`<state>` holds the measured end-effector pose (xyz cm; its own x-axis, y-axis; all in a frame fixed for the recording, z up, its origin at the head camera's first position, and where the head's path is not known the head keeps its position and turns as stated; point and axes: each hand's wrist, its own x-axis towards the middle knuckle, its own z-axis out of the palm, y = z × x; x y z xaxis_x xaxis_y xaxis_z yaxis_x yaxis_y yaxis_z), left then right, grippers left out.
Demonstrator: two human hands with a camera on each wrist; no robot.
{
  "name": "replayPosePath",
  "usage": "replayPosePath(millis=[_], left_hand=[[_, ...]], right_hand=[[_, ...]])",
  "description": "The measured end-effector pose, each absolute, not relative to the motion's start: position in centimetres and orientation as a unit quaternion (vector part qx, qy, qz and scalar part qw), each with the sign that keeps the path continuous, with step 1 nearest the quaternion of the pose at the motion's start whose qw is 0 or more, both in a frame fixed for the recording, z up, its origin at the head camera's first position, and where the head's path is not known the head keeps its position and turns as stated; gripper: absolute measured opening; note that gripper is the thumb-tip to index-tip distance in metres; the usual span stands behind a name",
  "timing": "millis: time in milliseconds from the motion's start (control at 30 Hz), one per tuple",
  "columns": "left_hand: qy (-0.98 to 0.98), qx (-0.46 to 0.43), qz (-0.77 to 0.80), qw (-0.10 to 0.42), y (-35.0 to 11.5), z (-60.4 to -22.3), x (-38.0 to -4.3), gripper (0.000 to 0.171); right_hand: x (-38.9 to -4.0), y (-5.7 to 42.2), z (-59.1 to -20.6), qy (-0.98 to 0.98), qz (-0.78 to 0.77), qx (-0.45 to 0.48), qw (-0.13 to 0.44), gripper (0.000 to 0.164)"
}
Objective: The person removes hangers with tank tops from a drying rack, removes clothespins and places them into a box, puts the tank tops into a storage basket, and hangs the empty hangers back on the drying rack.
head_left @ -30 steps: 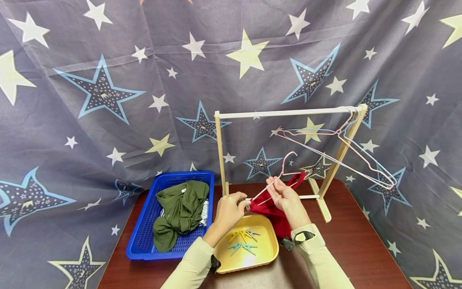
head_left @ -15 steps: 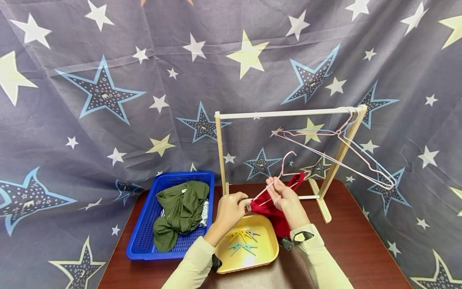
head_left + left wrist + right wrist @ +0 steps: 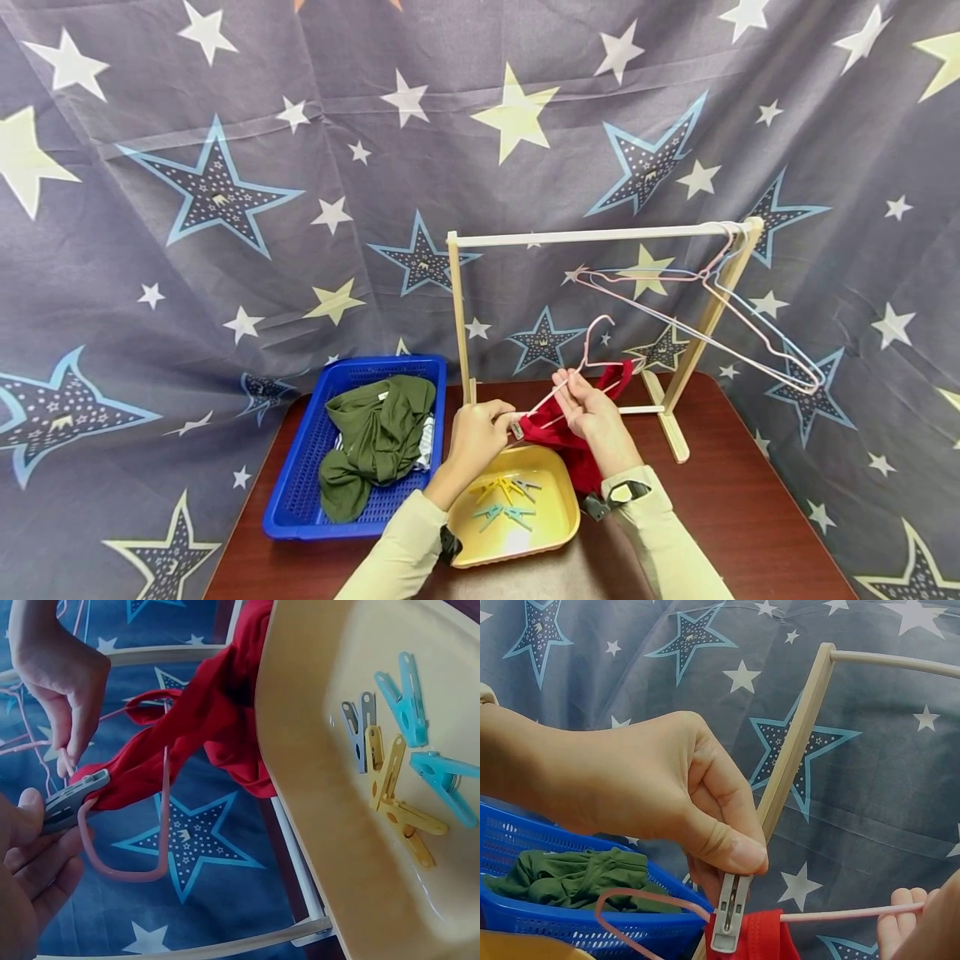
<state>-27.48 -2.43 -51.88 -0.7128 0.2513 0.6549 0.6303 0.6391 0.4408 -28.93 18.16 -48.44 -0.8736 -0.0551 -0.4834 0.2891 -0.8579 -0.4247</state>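
My left hand (image 3: 477,437) pinches a grey clothespin (image 3: 730,915) between thumb and fingers. The clothespin's jaws sit over a strap of a red garment (image 3: 187,735) and the pink hanger (image 3: 125,874), near one end of the hanger. With thumb and fingertips, my right hand (image 3: 596,417) holds the hanger's upper arm, below its upright hook. The garment droops from the hanger behind my right hand, which partly hides it in the head view. Below both hands, a yellow tray (image 3: 555,533) holds yellow clothespins (image 3: 386,772), turquoise clothespins (image 3: 405,705) and another grey clothespin (image 3: 358,735).
At left on the brown table (image 3: 742,500) stands a blue basket (image 3: 300,500) holding a dark green garment (image 3: 378,442) and striped cloth. Behind my hands rises a wooden rack (image 3: 600,236), with pink and blue hangers (image 3: 750,325) at its right end. A starry curtain hangs behind.
Both hands keep their hold in nearly the same place. The pink hanger's hook and the red strap have dipped very slightly.
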Motion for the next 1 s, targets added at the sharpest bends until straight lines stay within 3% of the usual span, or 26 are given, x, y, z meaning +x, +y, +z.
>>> replayPosePath(millis=[700, 800, 933, 1000], left_hand=[[-0.844, -0.271, -0.342, 0.313, -2.3, -51.8, -27.3, 0.006], [-0.843, -0.272, -0.341, 0.314, -2.4, -51.7, -27.3, 0.005], [-0.844, -0.270, -0.340, 0.314, -2.7, -51.7, -27.3, 0.005], [-0.845, -0.271, -0.338, 0.314, -2.8, -51.7, -27.3, 0.005]], right_hand=[[-28.6, 18.4, -48.8, 0.266, -0.936, 0.214, 0.090, 0.048], [-28.7, 18.3, -48.9, 0.264, -0.935, 0.223, 0.084, 0.040], [-30.7, 19.4, -52.4, 0.236, -0.946, 0.206, 0.078, 0.019], [-32.8, 20.6, -56.0, 0.209, -0.957, 0.186, 0.082, 0.022]])
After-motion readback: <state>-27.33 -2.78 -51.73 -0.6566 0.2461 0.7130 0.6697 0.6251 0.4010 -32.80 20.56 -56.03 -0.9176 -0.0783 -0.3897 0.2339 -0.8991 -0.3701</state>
